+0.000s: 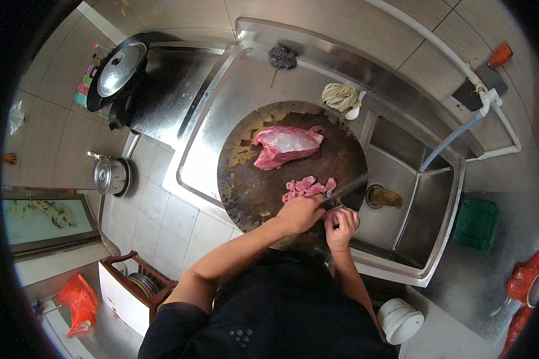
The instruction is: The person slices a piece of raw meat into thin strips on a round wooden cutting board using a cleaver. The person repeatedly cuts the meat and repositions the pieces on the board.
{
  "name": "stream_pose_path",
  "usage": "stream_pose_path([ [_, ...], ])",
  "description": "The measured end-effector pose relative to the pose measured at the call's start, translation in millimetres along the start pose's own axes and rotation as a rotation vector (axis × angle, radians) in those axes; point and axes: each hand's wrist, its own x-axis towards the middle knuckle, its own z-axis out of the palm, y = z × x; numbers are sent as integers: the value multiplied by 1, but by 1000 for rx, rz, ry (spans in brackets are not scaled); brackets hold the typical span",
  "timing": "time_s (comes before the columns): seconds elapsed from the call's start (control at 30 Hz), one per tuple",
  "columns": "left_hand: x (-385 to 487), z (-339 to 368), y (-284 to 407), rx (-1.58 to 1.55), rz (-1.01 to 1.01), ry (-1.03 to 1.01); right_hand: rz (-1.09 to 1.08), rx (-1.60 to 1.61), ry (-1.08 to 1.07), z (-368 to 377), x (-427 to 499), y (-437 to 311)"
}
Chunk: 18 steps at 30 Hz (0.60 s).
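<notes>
My left hand (300,216) grips a knife (348,186), whose long blade points away to the upper right over the edge of a round wooden chopping block (240,179). Close beside it, my right hand (341,226) has its fingers curled at a small pale pink bit of meat, mostly hidden by the fingers. Several cut pieces of raw meat (306,185) lie in a small pile just beyond my left hand. Farther back on the block rests a large chunk of raw meat (289,144), pink with a whitish membrane on top.
The block stands on a steel counter beside a sink (397,229) with a hose (451,139). Behind it are a scouring pad (283,57), a cloth (340,96) and a white spoon (355,110). A lidded wok (121,69) is at left, a green basket (476,223) at right.
</notes>
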Motion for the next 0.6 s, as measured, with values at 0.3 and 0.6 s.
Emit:
stream_pose_path([
  [0.3, -89, -40, -22, 154, 28, 22, 5, 8, 24, 1, 2, -3],
  [0.6, -108, -31, -10, 348, -23, -126, 18, -40, -27, 0, -4, 4],
])
